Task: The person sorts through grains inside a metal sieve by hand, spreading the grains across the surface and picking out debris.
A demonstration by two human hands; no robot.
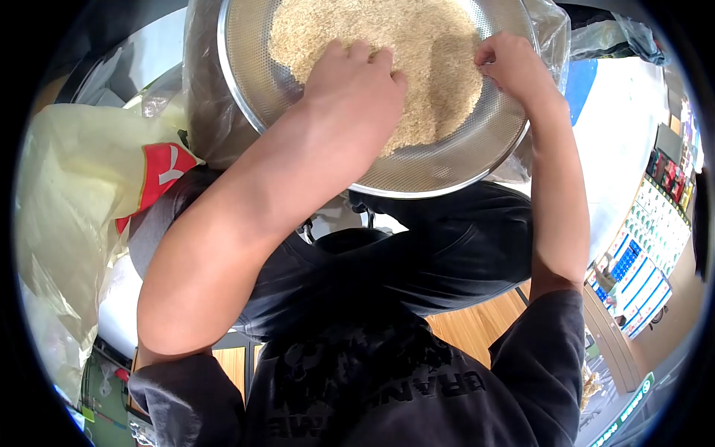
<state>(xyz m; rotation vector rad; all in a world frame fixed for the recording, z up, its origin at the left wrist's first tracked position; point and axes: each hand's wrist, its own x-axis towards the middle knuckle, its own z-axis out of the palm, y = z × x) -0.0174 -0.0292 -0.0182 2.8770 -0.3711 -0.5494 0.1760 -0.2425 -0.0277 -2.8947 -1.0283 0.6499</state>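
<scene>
A round metal sieve (242, 82) with a shiny rim holds a broad layer of pale tan grains (424, 67) at the top of the view. My left hand (354, 74) is palm down over the grains, its bent fingers slightly apart and touching them; the fingertips are partly hidden. Near the right side of the sieve is my right hand (510, 63), thumb and index finger pinched together at the edge of the grains. Whatever may be between those fingertips is too small to make out.
Clear plastic (205, 97) surrounds the sieve. A pale yellow bag (74, 186) with a red patch lies at the left. My legs in dark trousers (447, 246) are below the sieve. A white surface (618, 134) and printed sheets (640, 276) are at the right.
</scene>
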